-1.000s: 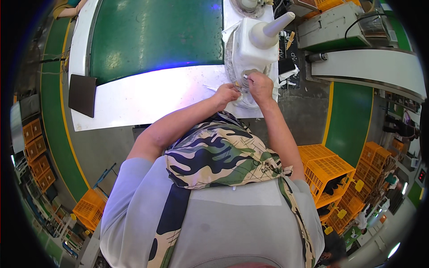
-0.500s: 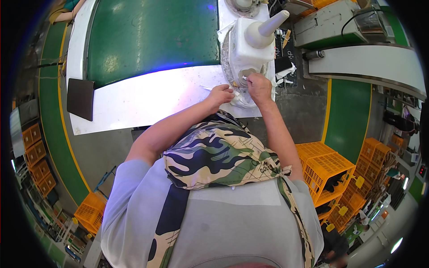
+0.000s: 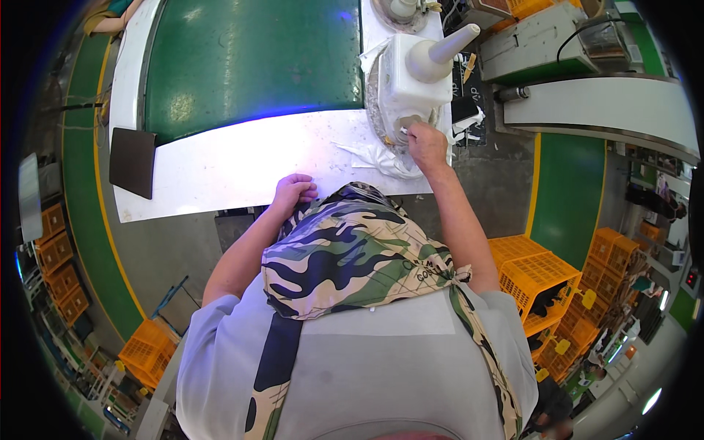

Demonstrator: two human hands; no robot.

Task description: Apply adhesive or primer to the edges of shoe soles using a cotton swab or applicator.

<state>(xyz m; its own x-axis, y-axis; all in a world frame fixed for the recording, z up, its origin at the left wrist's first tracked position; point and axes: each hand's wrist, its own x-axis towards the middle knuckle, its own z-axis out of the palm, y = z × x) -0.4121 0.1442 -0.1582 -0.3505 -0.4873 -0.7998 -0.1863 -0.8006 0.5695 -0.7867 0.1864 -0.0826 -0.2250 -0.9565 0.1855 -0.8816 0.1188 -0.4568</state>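
Note:
At the right end of the white work table [image 3: 227,172] stands a white plastic container [image 3: 400,92] with a pale tapered spout. My right hand [image 3: 427,144] is closed at its near side, fingertips pinching a small white piece [image 3: 404,130] in front of a round greyish disc. What that piece is, I cannot make out. Crumpled white plastic film [image 3: 381,156] lies just below, left of my right wrist. My left hand [image 3: 295,191] is apart from it at the table's front edge, fingers curled in; whether anything sits inside them is hidden.
A green conveyor belt [image 3: 249,66] runs beyond the table, with a dark flat plate [image 3: 133,163] at its near left corner. Orange crates [image 3: 539,275] stand by my right elbow, another crate [image 3: 149,352] at lower left. Another person's arm [image 3: 110,26] shows far left.
My left hand has drawn back left and toward me, away from the white film, to the table's front edge. My right hand stays at the container.

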